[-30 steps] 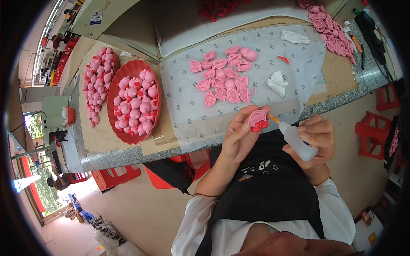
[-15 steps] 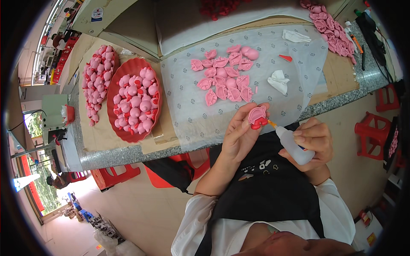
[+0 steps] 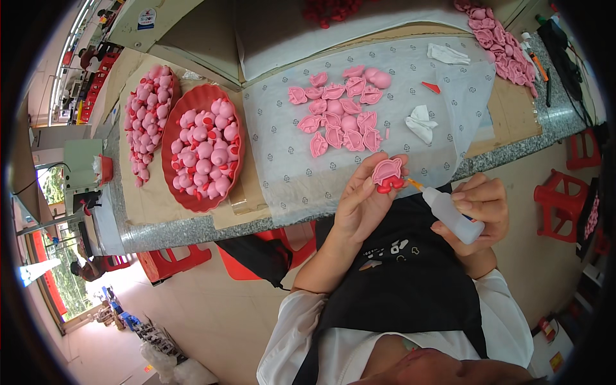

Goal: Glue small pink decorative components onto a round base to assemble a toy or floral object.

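Observation:
Between the fingertips of my left hand is a small pink moulded piece with a raised rim and a red part along its lower edge. My right hand wraps round a translucent white squeeze bottle with a thin yellowish nozzle. The bottle is tilted, its tip pointing at the red edge of the pink piece, with a small gap between them. Beyond my hands, several similar pink pieces and a few round pink balls lie on a white patterned sheet.
A red scalloped bowl of pink-and-red balls stands at the left, beside a second heaped container. Crumpled white tissues and a small red piece lie on the sheet. A pink pile sits far right. Red stools stand beyond the table.
The bottle in my right hand has moved slightly right, its tip drawing away from the pink piece. My left hand holds the piece almost in place, its face turned a little more into view.

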Available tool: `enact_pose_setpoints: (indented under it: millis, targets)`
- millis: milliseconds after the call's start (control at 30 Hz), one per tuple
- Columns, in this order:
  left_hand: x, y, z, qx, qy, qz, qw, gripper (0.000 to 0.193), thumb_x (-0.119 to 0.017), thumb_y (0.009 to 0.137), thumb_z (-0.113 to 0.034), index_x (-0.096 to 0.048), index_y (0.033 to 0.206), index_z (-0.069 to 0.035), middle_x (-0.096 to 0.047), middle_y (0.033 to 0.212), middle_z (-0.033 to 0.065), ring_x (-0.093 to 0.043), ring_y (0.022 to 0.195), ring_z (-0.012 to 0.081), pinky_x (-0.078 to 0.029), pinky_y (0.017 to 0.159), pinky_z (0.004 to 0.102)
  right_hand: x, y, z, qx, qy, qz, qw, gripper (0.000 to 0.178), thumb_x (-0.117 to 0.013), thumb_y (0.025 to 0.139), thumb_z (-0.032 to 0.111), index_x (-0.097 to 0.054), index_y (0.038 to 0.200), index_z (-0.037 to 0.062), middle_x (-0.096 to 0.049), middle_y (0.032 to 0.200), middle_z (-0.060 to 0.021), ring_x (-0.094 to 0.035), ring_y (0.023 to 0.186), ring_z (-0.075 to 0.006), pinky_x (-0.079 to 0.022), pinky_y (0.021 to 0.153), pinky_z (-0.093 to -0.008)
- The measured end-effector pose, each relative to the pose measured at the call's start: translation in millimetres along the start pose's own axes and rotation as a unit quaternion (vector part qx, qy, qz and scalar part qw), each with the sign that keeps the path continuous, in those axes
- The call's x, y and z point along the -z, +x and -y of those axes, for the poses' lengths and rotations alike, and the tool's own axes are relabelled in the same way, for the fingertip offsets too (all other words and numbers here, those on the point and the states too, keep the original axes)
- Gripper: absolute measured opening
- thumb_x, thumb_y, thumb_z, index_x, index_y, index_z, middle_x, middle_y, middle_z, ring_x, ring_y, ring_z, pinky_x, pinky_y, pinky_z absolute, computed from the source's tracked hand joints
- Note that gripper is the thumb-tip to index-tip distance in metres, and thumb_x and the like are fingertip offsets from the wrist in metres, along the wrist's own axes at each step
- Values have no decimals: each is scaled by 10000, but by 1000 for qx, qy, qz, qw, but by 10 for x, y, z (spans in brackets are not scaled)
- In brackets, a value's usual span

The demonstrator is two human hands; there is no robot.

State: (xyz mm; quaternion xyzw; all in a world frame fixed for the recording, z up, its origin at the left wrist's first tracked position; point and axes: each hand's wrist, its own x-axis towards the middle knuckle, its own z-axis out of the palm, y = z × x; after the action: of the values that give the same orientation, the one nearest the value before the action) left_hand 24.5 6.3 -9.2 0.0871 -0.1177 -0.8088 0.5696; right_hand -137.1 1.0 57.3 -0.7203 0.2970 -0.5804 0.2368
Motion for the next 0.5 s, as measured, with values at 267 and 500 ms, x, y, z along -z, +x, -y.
enact_pose_setpoints:
  millis: [267,500]
  targets:
    - [-3,3,-6,2,10,-4,1000,406,-527,764,-166,-419,1152,-113,-394,1173,155,-414,1043,257,-331,869,335,25,4,34,-11,0,7,1000,481,-786,467,60,-509,860,72,-470,784,-62,-495,597,-152,-402,498,-241]
    - [7,-8,0,-11,-9,5,1000,393,-523,779,-164,-410,1141,-60,-393,1182,181,-434,1035,246,-339,890,339,0,-9,33,0,-11,19,1000,389,-736,573,117,-468,850,57,-452,777,-74,-435,575,-131,-385,519,-227]
